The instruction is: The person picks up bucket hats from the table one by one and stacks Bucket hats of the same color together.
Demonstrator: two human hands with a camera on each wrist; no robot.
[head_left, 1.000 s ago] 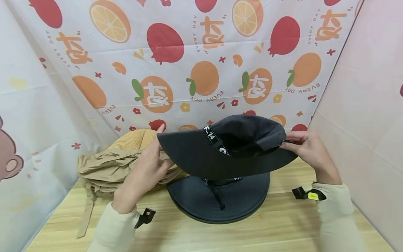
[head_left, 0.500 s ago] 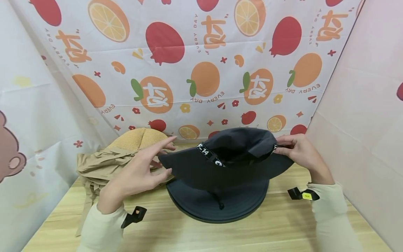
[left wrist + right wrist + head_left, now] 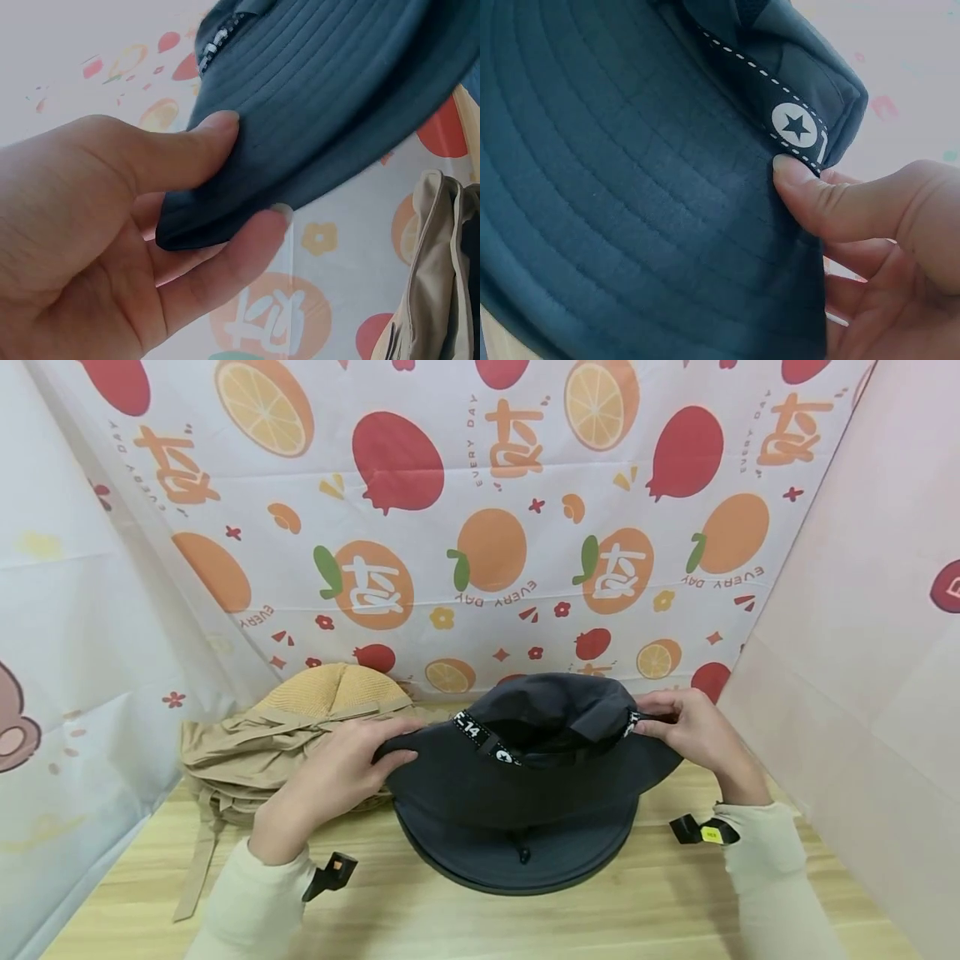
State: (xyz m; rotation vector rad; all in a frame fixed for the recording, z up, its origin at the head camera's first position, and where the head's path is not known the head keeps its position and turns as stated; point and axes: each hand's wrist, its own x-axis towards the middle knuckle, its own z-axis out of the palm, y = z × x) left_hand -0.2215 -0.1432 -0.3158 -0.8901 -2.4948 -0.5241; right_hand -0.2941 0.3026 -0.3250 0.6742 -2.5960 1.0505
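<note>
A black wide-brimmed sun hat (image 3: 480, 789), crown upward, is held between both hands in the head view. My left hand (image 3: 326, 781) pinches the left edge of its brim (image 3: 307, 142), thumb on one face and fingers on the other. On the opposite side my right hand (image 3: 697, 731) grips the brim where it meets the crown, the thumb beside a white star badge (image 3: 793, 124) on the patterned band. Directly beneath, another dark hat (image 3: 517, 872) lies brim down on the table, mostly covered; a dark cord end (image 3: 524, 855) shows on it.
Left of the hands, crumpled khaki hats (image 3: 247, 768) lie piled, one strap (image 3: 197, 877) trailing over the wooden table (image 3: 427, 927). Behind them rises a yellow woven hat (image 3: 337, 689). A fruit-print cloth (image 3: 495, 635) hangs at the back, with pale cloth walls on both sides.
The black hat has come down toward the dark hat beneath and shifted slightly left. My left hand let its fingers spread off the brim, then took hold again; my right hand kept its grip.
</note>
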